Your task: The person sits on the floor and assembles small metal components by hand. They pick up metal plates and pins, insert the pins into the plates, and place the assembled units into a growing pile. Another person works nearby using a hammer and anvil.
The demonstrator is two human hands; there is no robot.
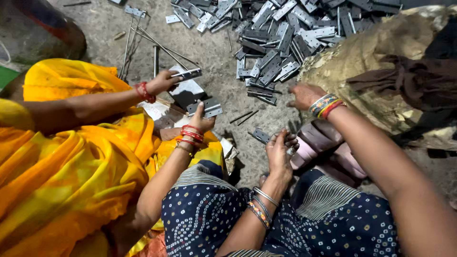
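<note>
My left hand (280, 151): fingers pinched on small grey hinge (261, 135), held just beyond my knees, above ground. Advise firm grip, leaf kept level. My right hand (304, 95): farther out, at edge of hinge pile (285, 38), fingers curled; cannot tell if holding anything. Co-worker's hand (200, 119) at left holds own hinge.

Hinge pile (285, 33) ahead; rods (143, 43) left of it; sack (371, 62) right.
</note>
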